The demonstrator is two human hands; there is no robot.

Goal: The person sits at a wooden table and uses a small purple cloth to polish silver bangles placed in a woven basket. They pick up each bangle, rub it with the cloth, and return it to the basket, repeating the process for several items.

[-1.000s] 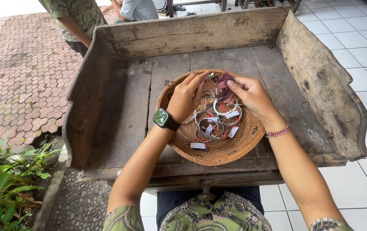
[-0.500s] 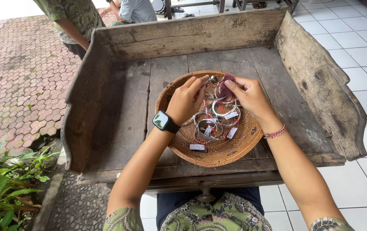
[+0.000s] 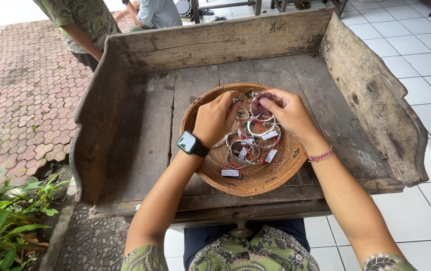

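Sorting through tagged silver bangles (image 3: 248, 150) in a round woven rattan tray (image 3: 275, 175).
Left hand (image 3: 216, 119) curled, fingertips among the rings; right hand (image 3: 285, 111) pinching a small dark purple piece (image 3: 262, 107); beneath, weathered grey plank table (image 3: 145, 130) with raised rough sides.

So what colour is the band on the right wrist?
The bracelet is red, a thin woven band on the right hand's wrist; the head view shows it clearly.
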